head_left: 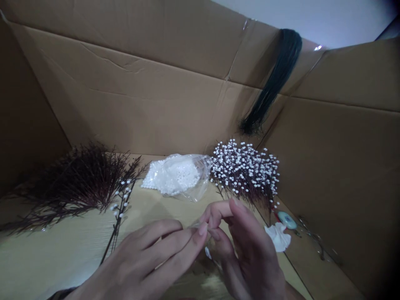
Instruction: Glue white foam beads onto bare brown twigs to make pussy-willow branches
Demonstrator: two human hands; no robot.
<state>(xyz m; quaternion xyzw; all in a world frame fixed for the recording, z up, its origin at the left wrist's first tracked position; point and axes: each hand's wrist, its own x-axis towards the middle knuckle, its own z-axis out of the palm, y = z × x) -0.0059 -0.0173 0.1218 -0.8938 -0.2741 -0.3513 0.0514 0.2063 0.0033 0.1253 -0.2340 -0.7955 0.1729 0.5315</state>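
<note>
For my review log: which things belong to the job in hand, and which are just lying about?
Likely the job's:
something indistinct between left hand and right hand
bagged white beads
bare dark twigs
white-beaded twigs
possibly the hanging dark green strands

Apparently lying about:
crumpled white tissue
turquoise object

Creased cardboard walls (150, 104) border a pale yellow work surface (75, 250).
</note>
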